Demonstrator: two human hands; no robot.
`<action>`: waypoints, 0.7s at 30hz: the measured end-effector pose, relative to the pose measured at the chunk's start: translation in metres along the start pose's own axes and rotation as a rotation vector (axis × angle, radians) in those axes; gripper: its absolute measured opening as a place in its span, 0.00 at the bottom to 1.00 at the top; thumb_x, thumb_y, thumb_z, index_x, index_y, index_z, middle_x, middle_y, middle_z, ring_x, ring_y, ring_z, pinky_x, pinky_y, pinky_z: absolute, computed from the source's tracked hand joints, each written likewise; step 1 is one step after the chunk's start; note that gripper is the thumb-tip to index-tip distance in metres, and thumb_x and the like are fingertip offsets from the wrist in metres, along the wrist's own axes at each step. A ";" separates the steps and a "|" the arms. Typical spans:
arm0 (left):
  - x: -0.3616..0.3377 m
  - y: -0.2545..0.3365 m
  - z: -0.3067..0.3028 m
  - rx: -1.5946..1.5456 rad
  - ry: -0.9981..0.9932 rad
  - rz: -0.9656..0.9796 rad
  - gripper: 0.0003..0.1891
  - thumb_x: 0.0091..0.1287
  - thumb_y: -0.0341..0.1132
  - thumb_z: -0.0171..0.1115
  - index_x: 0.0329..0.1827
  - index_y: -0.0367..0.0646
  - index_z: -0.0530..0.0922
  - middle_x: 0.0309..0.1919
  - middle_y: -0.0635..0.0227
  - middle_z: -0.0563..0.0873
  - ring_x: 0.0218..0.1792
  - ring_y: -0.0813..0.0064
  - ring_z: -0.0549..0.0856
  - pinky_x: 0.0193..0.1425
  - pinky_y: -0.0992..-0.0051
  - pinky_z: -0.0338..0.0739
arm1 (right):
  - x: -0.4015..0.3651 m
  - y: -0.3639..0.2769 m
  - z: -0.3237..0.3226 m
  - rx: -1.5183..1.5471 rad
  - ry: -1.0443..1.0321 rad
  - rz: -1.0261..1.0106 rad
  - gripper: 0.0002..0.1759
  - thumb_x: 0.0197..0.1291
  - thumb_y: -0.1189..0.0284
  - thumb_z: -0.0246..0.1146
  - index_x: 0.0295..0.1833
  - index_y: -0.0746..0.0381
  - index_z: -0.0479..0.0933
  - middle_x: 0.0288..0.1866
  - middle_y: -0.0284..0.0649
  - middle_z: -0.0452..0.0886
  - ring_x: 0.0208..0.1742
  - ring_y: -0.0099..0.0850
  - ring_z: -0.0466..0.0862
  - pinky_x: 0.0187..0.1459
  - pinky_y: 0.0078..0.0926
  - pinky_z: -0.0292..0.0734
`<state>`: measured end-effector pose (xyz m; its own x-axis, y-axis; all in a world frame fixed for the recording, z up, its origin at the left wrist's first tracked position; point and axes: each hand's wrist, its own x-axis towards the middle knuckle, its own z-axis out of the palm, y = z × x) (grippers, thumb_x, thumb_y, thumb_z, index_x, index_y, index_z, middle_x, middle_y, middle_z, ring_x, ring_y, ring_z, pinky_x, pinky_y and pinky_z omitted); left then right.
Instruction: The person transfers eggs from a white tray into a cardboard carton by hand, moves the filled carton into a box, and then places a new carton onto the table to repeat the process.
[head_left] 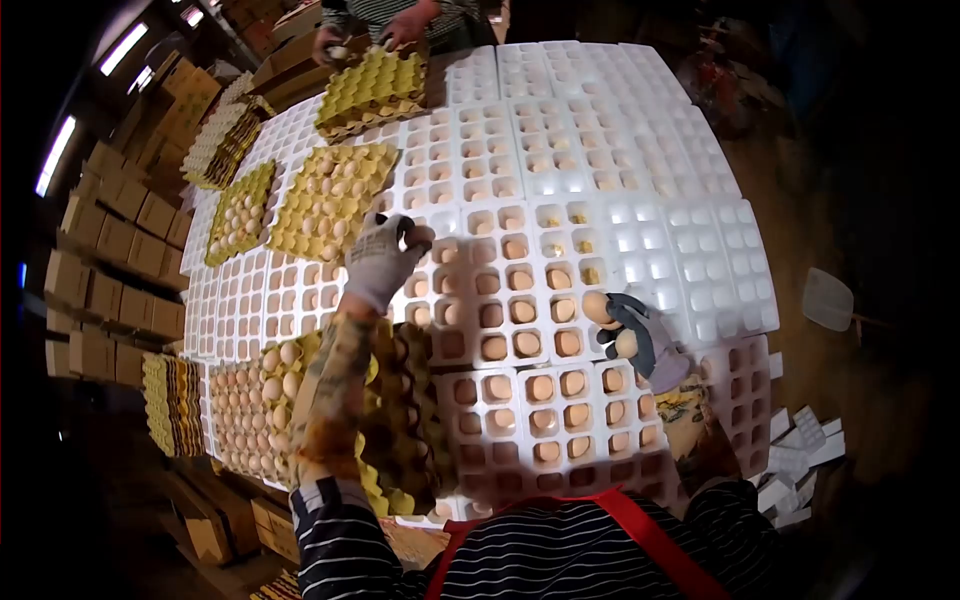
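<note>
White moulded foam egg trays (700, 260) are butted edge to edge, cells upward, so eggs are seated apart; empty cells are left toward 2 o'clock. Yellow pulp egg trays (383, 158) are kept at 10 o'clock. The grey-gloved left hand (383, 262) is curled, its hold not to be told; two brown eggs (598, 306) are clutched in the dark-gloved right hand (642, 342) at 3 o'clock

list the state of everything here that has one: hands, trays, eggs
left hand: gloved, fingers curled above the white trays, grip unclear
right hand: gloved, holding two eggs
white trays: near ones mostly filled, far right ones empty
yellow trays: lying flat, partly filled
yellow stack: top tray looks empty, another person's hands at it
</note>
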<state>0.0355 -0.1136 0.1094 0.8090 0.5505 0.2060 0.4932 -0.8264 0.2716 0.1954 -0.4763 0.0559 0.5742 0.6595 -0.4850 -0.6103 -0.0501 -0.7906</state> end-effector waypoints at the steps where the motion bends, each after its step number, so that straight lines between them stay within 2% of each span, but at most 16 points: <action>1: 0.033 -0.013 0.041 0.023 -0.035 -0.120 0.18 0.59 0.47 0.72 0.46 0.47 0.84 0.42 0.56 0.84 0.49 0.53 0.84 0.55 0.55 0.79 | 0.004 -0.011 0.002 -0.082 0.057 -0.007 0.23 0.64 0.67 0.71 0.59 0.69 0.79 0.40 0.39 0.85 0.31 0.26 0.85 0.24 0.21 0.80; 3: 0.065 -0.020 0.085 0.213 -0.126 -0.189 0.18 0.58 0.49 0.70 0.48 0.51 0.83 0.53 0.52 0.80 0.51 0.50 0.84 0.54 0.54 0.81 | 0.017 -0.029 -0.003 -0.183 0.048 -0.070 0.21 0.61 0.69 0.73 0.56 0.68 0.81 0.39 0.38 0.85 0.29 0.24 0.84 0.24 0.19 0.79; 5: 0.076 -0.025 0.114 0.166 -0.247 -0.268 0.20 0.59 0.48 0.68 0.52 0.52 0.82 0.57 0.51 0.79 0.51 0.48 0.85 0.54 0.53 0.80 | 0.043 -0.034 -0.016 -0.270 0.076 -0.137 0.20 0.60 0.69 0.73 0.54 0.68 0.82 0.40 0.38 0.85 0.29 0.23 0.84 0.24 0.17 0.78; 6: 0.079 -0.041 0.137 0.151 -0.255 -0.208 0.20 0.60 0.48 0.67 0.54 0.52 0.82 0.58 0.50 0.79 0.50 0.48 0.85 0.55 0.52 0.80 | 0.057 -0.036 -0.020 -0.363 0.087 -0.211 0.18 0.60 0.70 0.73 0.53 0.67 0.82 0.40 0.37 0.85 0.29 0.21 0.84 0.23 0.16 0.77; 7: 0.087 -0.040 0.143 0.148 -0.383 -0.194 0.20 0.63 0.47 0.64 0.56 0.51 0.82 0.55 0.52 0.81 0.49 0.47 0.86 0.55 0.52 0.80 | 0.074 -0.039 -0.019 -0.466 0.162 -0.152 0.18 0.57 0.70 0.74 0.51 0.65 0.83 0.43 0.39 0.86 0.34 0.26 0.86 0.30 0.21 0.81; 8: 0.086 -0.034 0.154 0.106 -0.309 -0.174 0.19 0.64 0.46 0.62 0.56 0.51 0.82 0.53 0.53 0.82 0.49 0.47 0.86 0.55 0.52 0.80 | 0.109 -0.020 -0.029 -0.736 0.178 -0.526 0.22 0.54 0.66 0.76 0.54 0.61 0.83 0.44 0.43 0.87 0.40 0.36 0.87 0.41 0.29 0.83; 9: 0.080 -0.004 0.145 0.065 -0.235 -0.152 0.19 0.65 0.45 0.61 0.57 0.50 0.82 0.51 0.54 0.83 0.49 0.47 0.86 0.55 0.53 0.80 | 0.119 -0.038 -0.010 -0.877 0.206 -0.494 0.27 0.50 0.60 0.77 0.56 0.57 0.83 0.47 0.46 0.85 0.48 0.44 0.86 0.52 0.37 0.81; 10: 0.077 0.034 0.126 -0.072 -0.220 -0.087 0.18 0.66 0.44 0.60 0.56 0.50 0.82 0.50 0.55 0.84 0.50 0.47 0.85 0.55 0.54 0.80 | 0.145 -0.034 -0.002 -1.133 0.255 -0.577 0.29 0.50 0.54 0.75 0.57 0.54 0.82 0.53 0.48 0.82 0.50 0.47 0.84 0.54 0.40 0.80; 11: 0.073 0.051 0.137 -0.125 -0.107 -0.008 0.21 0.64 0.42 0.63 0.59 0.48 0.81 0.47 0.57 0.85 0.48 0.55 0.86 0.54 0.60 0.80 | 0.155 -0.049 0.018 -1.244 0.249 -0.451 0.31 0.51 0.51 0.73 0.60 0.52 0.80 0.61 0.47 0.77 0.56 0.46 0.83 0.57 0.42 0.78; 12: 0.066 0.080 0.132 -0.231 -0.111 0.077 0.24 0.63 0.41 0.65 0.62 0.46 0.78 0.47 0.58 0.85 0.48 0.56 0.86 0.54 0.62 0.80 | 0.182 -0.043 0.025 -1.370 0.227 -0.488 0.31 0.53 0.51 0.71 0.62 0.49 0.78 0.64 0.47 0.74 0.60 0.44 0.81 0.59 0.41 0.78; 13: 0.062 0.102 0.131 -0.224 -0.175 0.152 0.27 0.63 0.43 0.67 0.64 0.46 0.76 0.48 0.59 0.86 0.48 0.56 0.86 0.54 0.61 0.80 | 0.197 -0.046 0.033 -1.488 0.210 -0.413 0.29 0.56 0.54 0.68 0.64 0.47 0.77 0.66 0.45 0.73 0.64 0.43 0.79 0.60 0.42 0.77; 15: 0.062 0.133 0.136 -0.186 -0.362 0.125 0.28 0.62 0.46 0.69 0.65 0.47 0.75 0.49 0.60 0.86 0.50 0.54 0.85 0.55 0.60 0.80 | 0.221 -0.042 0.020 -1.487 0.205 -0.462 0.26 0.59 0.57 0.65 0.64 0.48 0.78 0.63 0.44 0.76 0.63 0.43 0.80 0.60 0.41 0.77; 16: 0.064 0.139 0.145 -0.168 -0.360 0.161 0.28 0.62 0.46 0.69 0.64 0.47 0.76 0.48 0.59 0.86 0.50 0.52 0.85 0.56 0.59 0.80 | 0.221 -0.048 0.016 -1.489 0.205 -0.457 0.26 0.59 0.57 0.65 0.64 0.48 0.78 0.63 0.44 0.76 0.63 0.43 0.80 0.60 0.41 0.77; 17: 0.066 0.140 0.155 -0.154 -0.357 0.193 0.28 0.61 0.47 0.69 0.63 0.47 0.77 0.48 0.58 0.86 0.50 0.49 0.85 0.57 0.58 0.80 | 0.219 -0.053 0.010 -1.471 0.165 -0.536 0.25 0.61 0.58 0.64 0.65 0.48 0.79 0.60 0.44 0.79 0.61 0.43 0.81 0.60 0.40 0.78; 19: 0.071 0.132 0.168 -0.133 -0.335 0.210 0.25 0.64 0.45 0.67 0.63 0.46 0.78 0.48 0.60 0.86 0.47 0.53 0.86 0.54 0.61 0.81 | 0.216 -0.054 0.000 -1.458 0.123 -0.601 0.24 0.62 0.59 0.62 0.65 0.49 0.79 0.57 0.44 0.82 0.59 0.43 0.83 0.59 0.40 0.78; 21: 0.076 0.134 0.174 -0.106 -0.297 0.232 0.22 0.66 0.42 0.66 0.62 0.46 0.79 0.47 0.62 0.87 0.45 0.57 0.87 0.52 0.64 0.82 | 0.218 -0.059 -0.007 -0.968 0.127 -0.613 0.22 0.65 0.62 0.61 0.64 0.51 0.80 0.51 0.47 0.86 0.51 0.45 0.86 0.55 0.38 0.80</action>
<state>0.2191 -0.2032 -0.0018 0.9602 0.2793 -0.0037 0.2630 -0.8996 0.3485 0.3605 -0.3346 -0.0062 0.7141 0.6944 0.0889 0.4330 -0.3383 -0.8355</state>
